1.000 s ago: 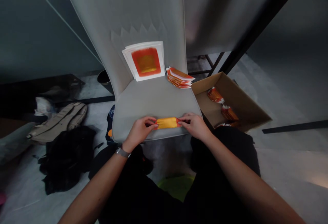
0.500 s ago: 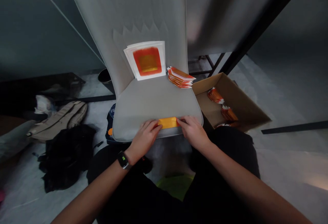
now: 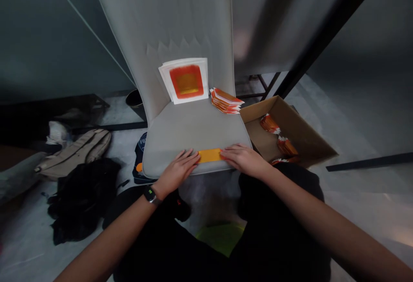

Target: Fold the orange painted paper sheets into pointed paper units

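A folded strip of gold paper [image 3: 209, 155] with some orange-red at its ends lies near the front edge of the grey chair seat [image 3: 193, 127]. At its left end, my left hand [image 3: 180, 167] lies with fingers stretched out, their tips pressing on the paper. My right hand [image 3: 241, 158] rests flat over the right end, fingers extended and covering that edge. Behind them, white sheets with an orange-red and gold square [image 3: 186, 81] lean on the backrest. A stack of folded orange and white papers [image 3: 226, 101] sits at the seat's right rear.
To the right of the chair stands an open cardboard box [image 3: 306, 133] holding bundles of folded papers [image 3: 270, 123]. On the floor at left are a beige bag [image 3: 79, 151] and a black cloth item [image 3: 82, 200]. A dark bin [image 3: 135, 101] stands behind the seat's left side.
Both hands have gone from gripping the strip's ends with bent fingers to lying flatter on it. The strip stays near the seat's front edge. The view has shifted slightly.
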`<action>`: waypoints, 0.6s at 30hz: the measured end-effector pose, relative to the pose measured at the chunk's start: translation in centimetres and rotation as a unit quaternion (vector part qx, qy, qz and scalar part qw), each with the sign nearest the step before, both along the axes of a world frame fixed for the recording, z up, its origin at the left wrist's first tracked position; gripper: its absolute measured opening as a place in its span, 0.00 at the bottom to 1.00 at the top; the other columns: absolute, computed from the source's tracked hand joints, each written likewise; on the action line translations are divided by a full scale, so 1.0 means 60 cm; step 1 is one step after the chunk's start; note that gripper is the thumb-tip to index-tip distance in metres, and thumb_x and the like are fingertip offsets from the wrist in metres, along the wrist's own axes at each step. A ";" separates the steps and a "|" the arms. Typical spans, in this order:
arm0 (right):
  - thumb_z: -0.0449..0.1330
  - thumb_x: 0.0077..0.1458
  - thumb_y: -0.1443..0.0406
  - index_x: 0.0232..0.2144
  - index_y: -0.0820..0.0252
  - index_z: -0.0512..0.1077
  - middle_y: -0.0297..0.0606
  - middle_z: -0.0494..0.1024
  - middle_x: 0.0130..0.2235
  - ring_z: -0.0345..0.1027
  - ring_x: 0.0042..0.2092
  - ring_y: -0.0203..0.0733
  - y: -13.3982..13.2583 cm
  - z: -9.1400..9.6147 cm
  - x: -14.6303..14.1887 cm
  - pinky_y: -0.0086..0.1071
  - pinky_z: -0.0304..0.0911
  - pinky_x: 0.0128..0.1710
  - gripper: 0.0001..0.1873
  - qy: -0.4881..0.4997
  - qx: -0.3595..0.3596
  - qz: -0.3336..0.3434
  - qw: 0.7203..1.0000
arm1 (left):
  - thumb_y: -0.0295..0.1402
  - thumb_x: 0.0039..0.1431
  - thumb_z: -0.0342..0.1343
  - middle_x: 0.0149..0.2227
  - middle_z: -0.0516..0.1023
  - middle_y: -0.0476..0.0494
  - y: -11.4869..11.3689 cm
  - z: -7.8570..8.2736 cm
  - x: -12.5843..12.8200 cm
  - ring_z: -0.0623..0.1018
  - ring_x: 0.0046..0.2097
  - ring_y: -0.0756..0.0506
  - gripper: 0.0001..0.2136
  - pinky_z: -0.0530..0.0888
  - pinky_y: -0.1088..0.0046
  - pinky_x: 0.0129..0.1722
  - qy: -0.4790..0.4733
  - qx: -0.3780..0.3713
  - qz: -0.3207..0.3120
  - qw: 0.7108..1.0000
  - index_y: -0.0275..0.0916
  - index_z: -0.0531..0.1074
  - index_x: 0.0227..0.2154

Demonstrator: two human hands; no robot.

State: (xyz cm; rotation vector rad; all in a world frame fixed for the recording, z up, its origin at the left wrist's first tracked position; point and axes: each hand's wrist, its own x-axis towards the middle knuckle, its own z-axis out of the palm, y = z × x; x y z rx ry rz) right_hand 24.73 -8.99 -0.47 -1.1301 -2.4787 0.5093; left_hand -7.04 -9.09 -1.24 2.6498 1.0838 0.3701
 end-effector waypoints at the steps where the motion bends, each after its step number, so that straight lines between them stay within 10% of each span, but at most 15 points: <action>1: 0.57 0.66 0.67 0.53 0.53 0.78 0.43 0.82 0.53 0.76 0.53 0.49 0.003 0.000 0.000 0.46 0.68 0.56 0.16 0.001 0.002 0.003 1.000 | 0.35 0.74 0.49 0.62 0.74 0.42 0.008 0.004 -0.004 0.70 0.66 0.42 0.18 0.66 0.51 0.67 -0.015 -0.005 -0.006 1.000 0.43 0.69 0.62; 18: 0.64 0.60 0.61 0.40 0.51 0.84 0.38 0.86 0.42 0.81 0.43 0.47 0.041 -0.032 -0.027 0.42 0.76 0.47 0.09 0.253 -0.102 -0.170 0.947 | 0.40 0.66 0.60 0.49 0.84 0.46 0.050 0.028 0.000 0.83 0.49 0.40 0.13 0.79 0.60 0.54 -0.176 -0.126 0.189 0.958 0.44 0.81 0.49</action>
